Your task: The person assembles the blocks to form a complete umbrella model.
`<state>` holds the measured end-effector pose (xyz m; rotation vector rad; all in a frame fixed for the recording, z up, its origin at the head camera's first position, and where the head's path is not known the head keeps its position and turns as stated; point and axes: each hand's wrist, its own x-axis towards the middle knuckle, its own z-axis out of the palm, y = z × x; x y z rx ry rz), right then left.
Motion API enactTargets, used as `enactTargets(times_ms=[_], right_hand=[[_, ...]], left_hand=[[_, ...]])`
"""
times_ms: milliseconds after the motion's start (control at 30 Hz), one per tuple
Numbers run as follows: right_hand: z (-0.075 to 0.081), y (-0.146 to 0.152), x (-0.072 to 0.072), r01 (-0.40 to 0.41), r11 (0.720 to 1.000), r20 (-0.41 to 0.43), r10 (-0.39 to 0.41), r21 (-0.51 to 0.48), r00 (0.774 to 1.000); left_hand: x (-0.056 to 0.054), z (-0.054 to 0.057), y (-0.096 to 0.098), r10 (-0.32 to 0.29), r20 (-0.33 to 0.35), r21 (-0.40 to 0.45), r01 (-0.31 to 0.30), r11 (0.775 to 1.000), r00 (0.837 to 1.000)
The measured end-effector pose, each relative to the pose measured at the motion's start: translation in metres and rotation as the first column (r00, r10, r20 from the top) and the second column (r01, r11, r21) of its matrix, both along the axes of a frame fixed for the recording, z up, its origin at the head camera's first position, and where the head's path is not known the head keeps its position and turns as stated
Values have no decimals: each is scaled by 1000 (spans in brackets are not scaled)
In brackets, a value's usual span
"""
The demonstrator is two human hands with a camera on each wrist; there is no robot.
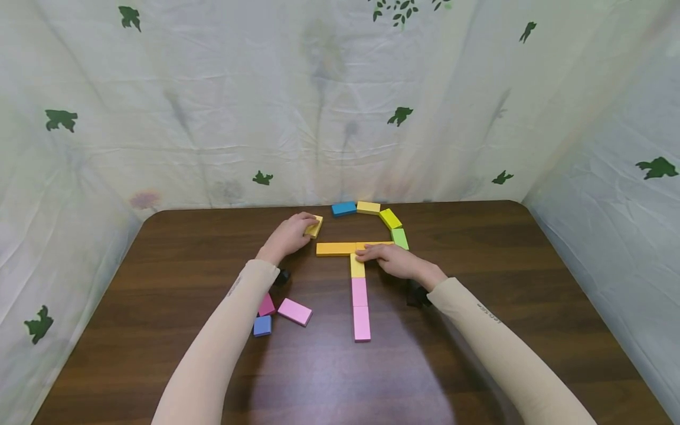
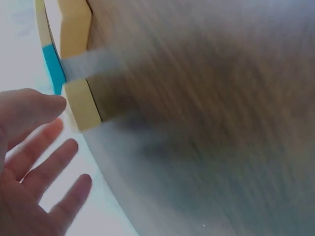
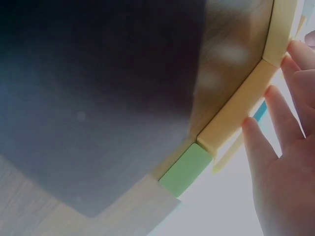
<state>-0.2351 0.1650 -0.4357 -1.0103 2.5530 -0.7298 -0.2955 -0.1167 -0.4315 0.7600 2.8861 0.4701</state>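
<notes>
My left hand (image 1: 287,237) pinches a pale yellow block (image 1: 317,226) between thumb and fingers, just left of the arc's blue block (image 1: 344,209). In the left wrist view the thumb tip lies at the edge of this yellow block (image 2: 83,104). My right hand (image 1: 390,260) has its fingers extended, fingertips on the row of orange blocks (image 1: 336,249) and the top of the yellow block (image 1: 358,268) below it. Two pink blocks (image 1: 359,291) continue that column toward me. A green block (image 1: 399,238), a lime-yellow block (image 1: 390,218) and another yellow block (image 1: 369,208) curve up from the row's right end.
Left of the column lie a loose pink block (image 1: 294,312), a magenta block (image 1: 267,304) and a small blue block (image 1: 262,326), the last two partly behind my left sleeve. The brown table (image 1: 478,254) ends at a white curtain (image 1: 212,118) with green leaf-like shapes.
</notes>
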Motion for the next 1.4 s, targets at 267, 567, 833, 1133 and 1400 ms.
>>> enactTargets(times_ms=[267, 567, 833, 1133, 1400], right_hand=[[-1, 1, 0, -3, 1000, -2, 3, -8, 1000], [-5, 0, -2, 1, 1000, 9, -1, -6, 1000], [-4, 1, -2, -4, 1000, 0, 4, 5, 1000], [-3, 2, -3, -9, 1000, 0, 9, -6, 1000], [-2, 1, -3, -3, 1000, 11, 3, -7, 1000]], left_hand=[[4, -2, 8, -16, 44, -41, 17, 999, 999], [0, -4, 13, -6, 81, -64, 11, 998, 997], [6, -2, 15, 1, 57, -114, 6, 993, 998], [3, -2, 16, -14, 66, -94, 20, 995, 998], [1, -5, 16, -7, 55, -91, 12, 996, 998]])
